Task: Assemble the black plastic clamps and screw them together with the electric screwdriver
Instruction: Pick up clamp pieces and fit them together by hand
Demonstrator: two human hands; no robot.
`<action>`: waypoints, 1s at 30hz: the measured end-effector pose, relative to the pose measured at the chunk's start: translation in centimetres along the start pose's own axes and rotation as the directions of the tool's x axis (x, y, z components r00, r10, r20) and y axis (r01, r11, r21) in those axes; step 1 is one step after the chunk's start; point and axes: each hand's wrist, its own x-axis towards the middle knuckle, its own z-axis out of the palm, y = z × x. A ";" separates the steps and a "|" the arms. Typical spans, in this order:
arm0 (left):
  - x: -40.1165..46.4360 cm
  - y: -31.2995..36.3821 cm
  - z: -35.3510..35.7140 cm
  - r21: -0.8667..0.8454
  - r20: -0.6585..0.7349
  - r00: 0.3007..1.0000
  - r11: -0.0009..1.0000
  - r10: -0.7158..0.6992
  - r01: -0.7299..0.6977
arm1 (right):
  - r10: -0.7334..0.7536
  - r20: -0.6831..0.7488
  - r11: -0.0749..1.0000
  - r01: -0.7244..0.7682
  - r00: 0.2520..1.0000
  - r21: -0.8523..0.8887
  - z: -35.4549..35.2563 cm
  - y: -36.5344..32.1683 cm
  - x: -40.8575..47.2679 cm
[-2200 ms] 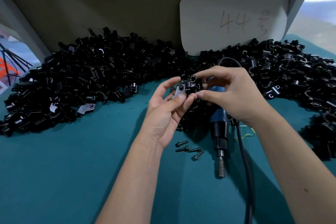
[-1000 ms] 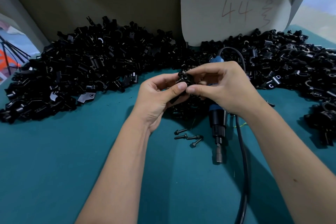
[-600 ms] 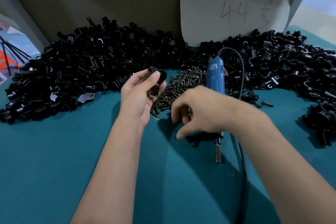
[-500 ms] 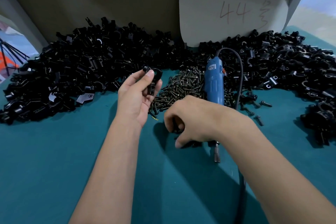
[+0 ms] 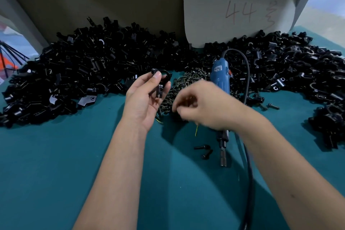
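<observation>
Since half a second ago, the right hand (image 5: 207, 105) has been lifted from the loose screws (image 5: 203, 150) on the teal table (image 5: 56, 164) and drawn up toward the left hand (image 5: 144, 99); it is blurred by motion, its fingers curled inward, and whether a screw is pinched between them cannot be told. Two loose screws are seen lying near the table's middle, just beside the metal tip of the electric screwdriver (image 5: 221, 87), whose blue body is laid pointing toward the near edge, partly hidden under the right wrist. Its black cable (image 5: 248, 155) is trailed toward the near edge. The black clamp (image 5: 161, 82) is held above the table by the left hand, pinched between thumb and curled fingers. Beyond it a heap of screws (image 5: 186, 84) is found, and along the far edge the piles of black clamp parts (image 5: 84, 73) are spread from left corner to right. A white card (image 5: 240, 7) marked "44" is propped behind them.
</observation>
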 end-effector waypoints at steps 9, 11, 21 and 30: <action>-0.9 -0.3 0.7 -0.009 0.174 0.971 0.986 -0.165 0.169 | 0.216 -0.142 0.253 0.085 0.966 0.964 -1.7 3.1 0.3; -1.1 -0.5 0.8 0.005 0.192 0.963 0.982 -0.187 0.189 | 0.261 -0.152 0.262 0.081 0.953 0.962 -1.6 3.5 0.4; -1.7 -0.7 1.3 0.076 0.249 0.943 0.975 -0.220 0.207 | 0.106 -0.397 0.953 0.021 0.912 0.303 -1.6 3.6 0.3; -1.9 -0.6 1.5 0.133 0.260 0.942 0.974 -0.212 0.183 | -0.018 -0.425 0.981 0.097 0.905 0.166 -1.6 3.2 0.1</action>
